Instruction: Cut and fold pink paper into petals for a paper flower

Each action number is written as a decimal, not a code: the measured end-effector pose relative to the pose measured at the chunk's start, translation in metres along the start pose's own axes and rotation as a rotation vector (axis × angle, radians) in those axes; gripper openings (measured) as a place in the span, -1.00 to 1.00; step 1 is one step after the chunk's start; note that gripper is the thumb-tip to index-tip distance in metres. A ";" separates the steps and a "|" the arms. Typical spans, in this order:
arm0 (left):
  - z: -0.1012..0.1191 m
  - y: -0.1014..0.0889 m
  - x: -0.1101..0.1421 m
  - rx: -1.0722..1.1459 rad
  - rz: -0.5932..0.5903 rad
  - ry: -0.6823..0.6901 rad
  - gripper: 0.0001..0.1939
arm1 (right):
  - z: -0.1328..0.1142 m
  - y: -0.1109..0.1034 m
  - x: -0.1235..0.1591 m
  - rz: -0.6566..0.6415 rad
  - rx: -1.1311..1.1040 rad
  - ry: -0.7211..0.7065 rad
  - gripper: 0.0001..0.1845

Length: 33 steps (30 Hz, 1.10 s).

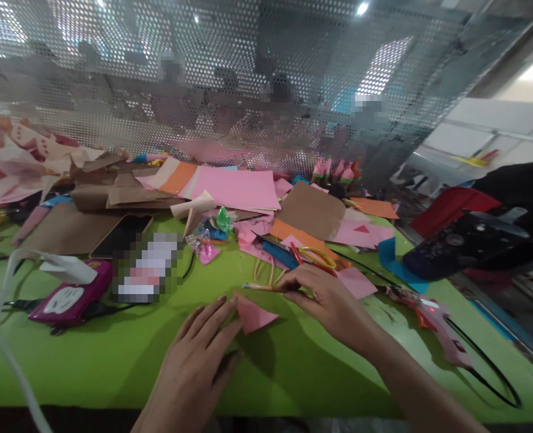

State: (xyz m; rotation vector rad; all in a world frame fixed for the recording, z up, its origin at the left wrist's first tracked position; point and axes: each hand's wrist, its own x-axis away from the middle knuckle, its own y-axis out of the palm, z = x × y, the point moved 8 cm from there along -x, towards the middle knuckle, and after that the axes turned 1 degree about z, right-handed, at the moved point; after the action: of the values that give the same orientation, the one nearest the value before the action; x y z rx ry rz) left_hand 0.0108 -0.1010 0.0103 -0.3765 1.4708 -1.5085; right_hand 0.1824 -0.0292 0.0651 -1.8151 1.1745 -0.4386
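My left hand (198, 361) lies over the green table with its fingers stretched out. Its fingertips touch the left edge of a small folded piece of pink paper (256, 315). Just above the paper, my right hand (322, 294) has thumb and fingers pinched on a thin pencil-like stick (259, 287) with a silvery end pointing left. Thin tan loops show behind the stick; what they are is unclear. Beyond my right hand lie scissors (318, 257) with red and yellow handles and a blue-handled tool (279, 254).
A pink glue gun (441, 334) with a black cord lies at right. Wrapped candies (207, 249), pink paper sheets (239, 187) and brown card (312, 210) cover the back. At left are a purple power strip (72, 300), a dark phone (121, 236) and a white cable (5, 337).
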 end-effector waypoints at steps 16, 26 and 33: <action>-0.009 -0.005 0.003 0.079 0.011 -0.143 -0.71 | -0.011 0.031 0.016 -0.106 0.051 0.026 -0.82; -0.012 -0.007 0.003 0.158 0.033 -0.186 -0.68 | -0.006 0.046 0.015 -0.135 0.110 -0.033 -0.74; -0.015 -0.008 0.003 0.192 0.039 -0.193 -0.63 | -0.011 0.038 0.015 -0.046 0.038 -0.048 -0.79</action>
State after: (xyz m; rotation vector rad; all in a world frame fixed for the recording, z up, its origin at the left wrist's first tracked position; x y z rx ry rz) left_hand -0.0059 -0.0958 0.0131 -0.3644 1.1658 -1.5225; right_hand 0.1614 -0.0527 0.0375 -1.8130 1.0869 -0.4379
